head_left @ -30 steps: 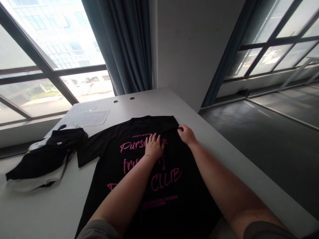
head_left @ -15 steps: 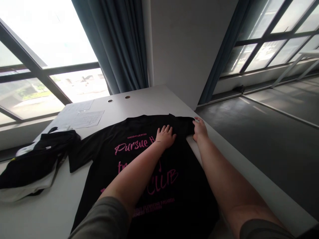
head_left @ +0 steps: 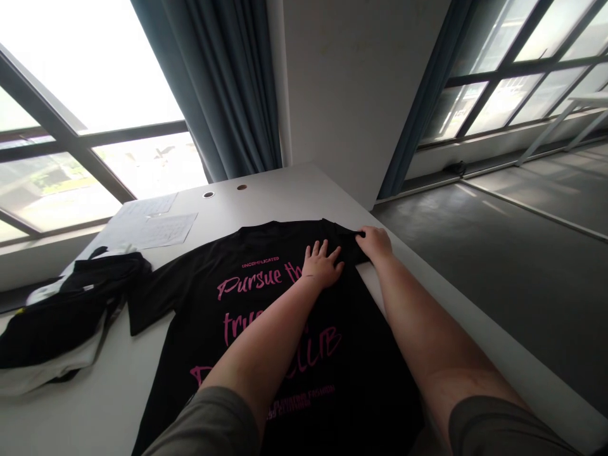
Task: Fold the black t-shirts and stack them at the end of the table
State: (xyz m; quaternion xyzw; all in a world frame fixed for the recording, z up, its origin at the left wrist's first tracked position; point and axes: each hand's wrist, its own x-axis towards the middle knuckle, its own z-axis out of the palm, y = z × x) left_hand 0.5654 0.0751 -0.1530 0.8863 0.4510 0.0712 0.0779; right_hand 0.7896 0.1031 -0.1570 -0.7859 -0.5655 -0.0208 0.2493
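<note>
Black T-shirt (head_left: 266,301) spread; right hand (head_left: 377,244) apparently pinching sleeve (head_left: 354,249).

Daylight glares through a dark-framed window (head_left: 128,69) at upper left, beside a blue-grey curtain (head_left: 232,95). A pale, shadowed wall (head_left: 346,95) fills upper centre; another curtain (head_left: 420,120) and multi-pane window (head_left: 508,95) stand upper right. Grey floor (head_left: 513,272) covers the right, faintly sunlit. A white desk (head_left: 304,193) spans the lower frame.

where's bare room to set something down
Bare tabletop shows beyond the shirt, right of the papers, and at near left between shirt and clothes pile. Crowded: far left, where papers and pile sit close; the shirt's upper right, with left hand and right hand.
</note>
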